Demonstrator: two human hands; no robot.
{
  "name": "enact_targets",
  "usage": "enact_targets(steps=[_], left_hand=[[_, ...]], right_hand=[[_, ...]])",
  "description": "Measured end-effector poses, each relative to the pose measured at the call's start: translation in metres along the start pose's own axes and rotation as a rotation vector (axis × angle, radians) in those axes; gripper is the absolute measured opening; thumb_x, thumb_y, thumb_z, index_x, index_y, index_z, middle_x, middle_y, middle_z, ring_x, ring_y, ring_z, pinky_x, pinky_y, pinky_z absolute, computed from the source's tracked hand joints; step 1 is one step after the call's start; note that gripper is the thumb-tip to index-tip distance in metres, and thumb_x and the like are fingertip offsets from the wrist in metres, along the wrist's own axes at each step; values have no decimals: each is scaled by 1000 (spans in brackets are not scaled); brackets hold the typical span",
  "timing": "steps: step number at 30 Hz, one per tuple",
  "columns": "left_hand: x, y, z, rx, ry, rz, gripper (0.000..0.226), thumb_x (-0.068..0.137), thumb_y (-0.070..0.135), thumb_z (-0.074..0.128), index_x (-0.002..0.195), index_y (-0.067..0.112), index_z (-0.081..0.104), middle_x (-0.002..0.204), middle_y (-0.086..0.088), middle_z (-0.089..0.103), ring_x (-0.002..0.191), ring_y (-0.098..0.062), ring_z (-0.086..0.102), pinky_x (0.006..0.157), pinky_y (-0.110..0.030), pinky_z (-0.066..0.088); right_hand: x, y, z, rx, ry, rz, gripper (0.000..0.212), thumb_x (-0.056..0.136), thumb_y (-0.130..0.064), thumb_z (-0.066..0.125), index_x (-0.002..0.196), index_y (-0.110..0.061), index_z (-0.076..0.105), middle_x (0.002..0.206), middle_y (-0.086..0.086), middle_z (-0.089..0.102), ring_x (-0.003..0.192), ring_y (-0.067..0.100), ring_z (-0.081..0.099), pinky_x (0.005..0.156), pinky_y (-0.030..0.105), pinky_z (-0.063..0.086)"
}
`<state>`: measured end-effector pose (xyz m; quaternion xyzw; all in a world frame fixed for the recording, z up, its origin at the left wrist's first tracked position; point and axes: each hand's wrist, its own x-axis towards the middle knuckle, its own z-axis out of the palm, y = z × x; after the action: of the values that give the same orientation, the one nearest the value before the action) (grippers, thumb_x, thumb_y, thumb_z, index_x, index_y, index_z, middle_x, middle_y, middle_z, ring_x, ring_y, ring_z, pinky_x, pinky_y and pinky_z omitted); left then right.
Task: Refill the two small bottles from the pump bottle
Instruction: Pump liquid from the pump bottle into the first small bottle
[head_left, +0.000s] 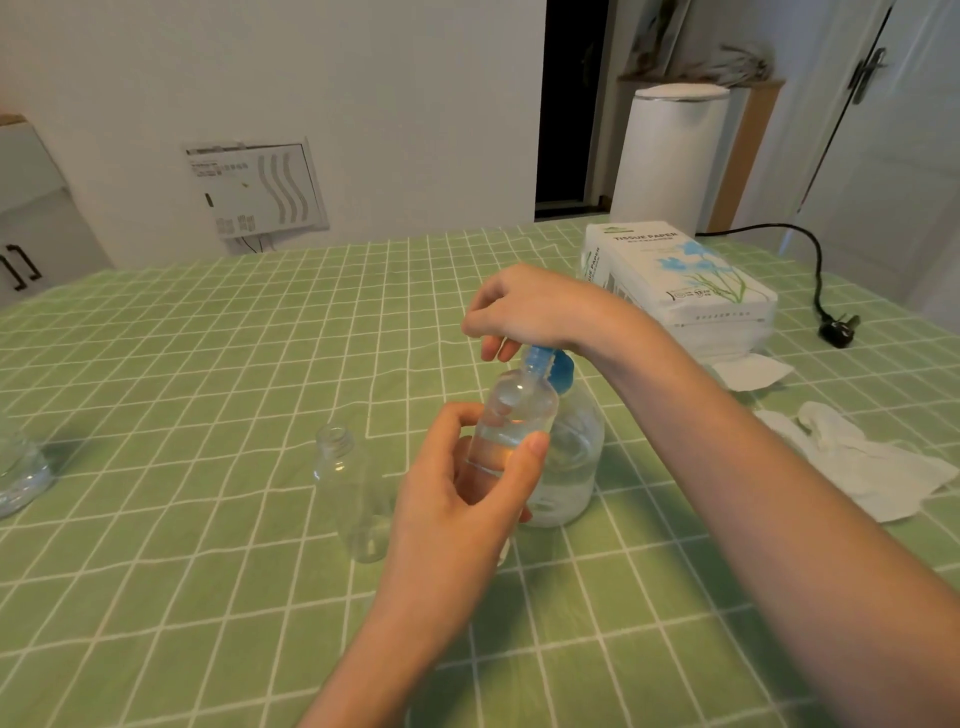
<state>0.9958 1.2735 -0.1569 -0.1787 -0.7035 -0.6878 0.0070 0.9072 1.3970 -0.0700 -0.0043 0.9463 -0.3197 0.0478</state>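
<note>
left hand (467, 493): i had its fingers and thumb wrapped round the first small bottle (511, 421), lifted off the table and held upright.
right hand (530, 309): it lay on top of the pump head (558, 371), fingers curled down over it; i could not tell how hard it pressed.
first small bottle: its open neck sat right under the blue spout, touching or nearly so, with the bottle just in front of the pump bottle (571, 457).
fill so far: clear liquid seemed to reach part way up the held bottle; i judged it partly filled, though the level was hard to read through clear plastic.
second small bottle (348, 483): it stood uncapped on the green checked cloth (182, 389), just left of my left hand, and looked empty.
pump bottle: it stood on the cloth with plenty of liquid in it.
progress: i reckoned the job was under halfway, with one bottle being filled and the other not started.
left to do: finish the first, set it down, fill the second; no caps were in view.
nearby: a tissue pack (685, 280) and crumpled tissues (872, 462) lay to the right.
</note>
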Motion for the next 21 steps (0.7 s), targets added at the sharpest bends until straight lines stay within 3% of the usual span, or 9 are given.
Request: enact_targets(steps=[4,6,8,12,21], left_hand=[[-1,0,0,-7,-4,-14,24,73,43,64,89,26,60,72,-2,68,60,-12,62,56,-22,51],[-1,0,0,-3,-9,-13,24,73,43,64,90,26,59,72,-3,68,58,-11,62,56,-21,51],[0,1,0,-1,-9,-7,25,74,45,65,91,28,59,74,-3,68,62,-15,64,57,-21,52],[0,4,0,-25,-4,10,28,71,51,64,89,30,60,75,-1,69,65,-16,66,54,-16,49],[0,3,-1,-21,-15,1,33,70,49,64,91,25,60,73,-3,69,57,-7,60,54,-19,50]], right_hand=[[0,2,3,-1,-11,8,36,91,-24,53,118,-2,61,90,5,72,97,27,67,91,40,49],[0,3,2,-4,-1,5,33,90,-24,53,116,-4,61,88,4,72,99,27,67,82,35,50],[1,1,0,1,21,-15,27,90,-25,54,110,-9,63,79,0,69,89,22,66,70,27,46],[3,-1,-4,3,58,-45,18,89,-26,56,104,-16,62,73,-4,66,77,16,62,60,24,43],[4,4,2,47,6,-11,29,89,-28,56,110,-9,63,76,-3,68,95,24,68,86,34,49]])
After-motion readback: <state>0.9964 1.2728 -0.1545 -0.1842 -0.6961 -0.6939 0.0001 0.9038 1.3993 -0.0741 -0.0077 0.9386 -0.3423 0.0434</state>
